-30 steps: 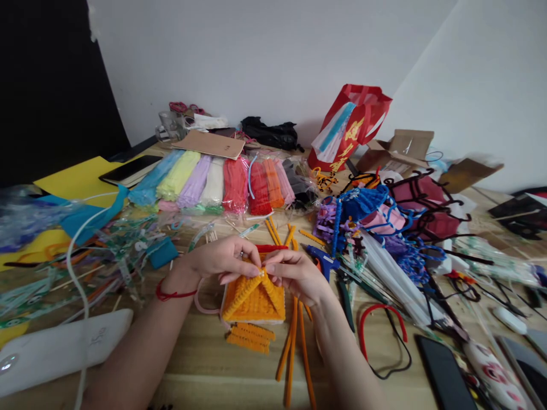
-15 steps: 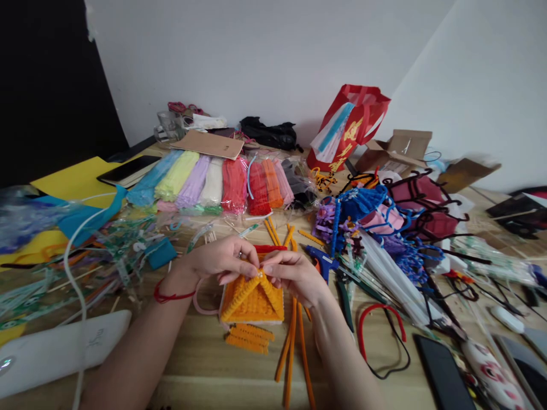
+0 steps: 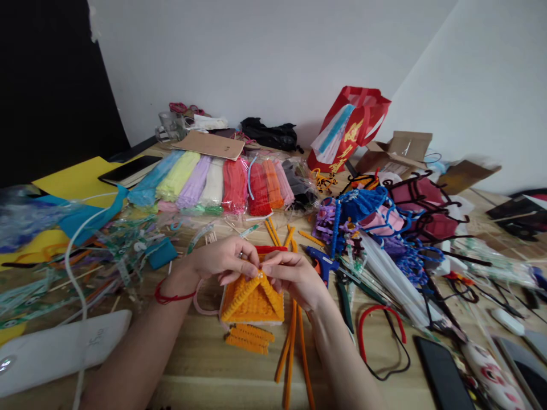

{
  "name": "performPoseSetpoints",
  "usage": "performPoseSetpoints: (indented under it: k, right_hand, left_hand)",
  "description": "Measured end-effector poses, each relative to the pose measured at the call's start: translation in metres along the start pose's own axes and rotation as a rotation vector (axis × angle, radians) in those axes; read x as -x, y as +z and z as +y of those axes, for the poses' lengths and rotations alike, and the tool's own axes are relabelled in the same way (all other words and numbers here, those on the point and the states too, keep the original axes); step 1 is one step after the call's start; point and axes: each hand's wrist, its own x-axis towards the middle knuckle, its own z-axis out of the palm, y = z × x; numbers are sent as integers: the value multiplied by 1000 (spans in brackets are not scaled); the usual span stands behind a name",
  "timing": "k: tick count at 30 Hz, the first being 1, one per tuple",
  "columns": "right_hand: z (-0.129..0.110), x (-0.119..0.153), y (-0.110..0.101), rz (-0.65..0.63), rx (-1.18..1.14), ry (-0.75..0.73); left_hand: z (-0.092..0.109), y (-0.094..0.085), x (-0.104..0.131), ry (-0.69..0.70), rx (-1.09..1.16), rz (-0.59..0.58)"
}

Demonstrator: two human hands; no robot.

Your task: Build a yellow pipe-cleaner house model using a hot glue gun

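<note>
An orange fuzzy piece [image 3: 252, 302] with a peaked flap and a pale bottom edge lies at the middle of the table. My left hand [image 3: 226, 259] pinches the top of its peak from the left, a red cord round the wrist. From the right, my right hand [image 3: 294, 276] pinches the same tip, the two thumbs nearly touching. A small white bead-like spot shows between the fingertips. Just below lies a short ribbed orange strip [image 3: 249, 339]. Loose orange stems [image 3: 292, 341] run down the table under my right wrist.
Behind stand bundles of coloured stems [image 3: 235, 185] and a red bag [image 3: 348, 131]. A blue glue gun [image 3: 323, 262], pliers [image 3: 344, 302] and a black phone [image 3: 442, 370] lie right. A white power bank [image 3: 64, 353] and cable are left.
</note>
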Motion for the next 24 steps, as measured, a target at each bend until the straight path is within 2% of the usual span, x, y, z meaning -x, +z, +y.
performPoseSetpoints:
  k: [4,9,13,24]
  right_hand:
    - [-1,1,1,0,20,-15]
    - [-6,3,-3,-74,40,20]
    - [-5,1,-7,-104,36,36]
    - [-3,-1,-4,-27,33,37]
  left_hand:
    - [-3,-1,1,14,4,-7]
    - [-7,-5,3,43,34,-65]
    - [-7,-6,3,56,37,-67]
    - [-6,-5,-1,51,14,-41]
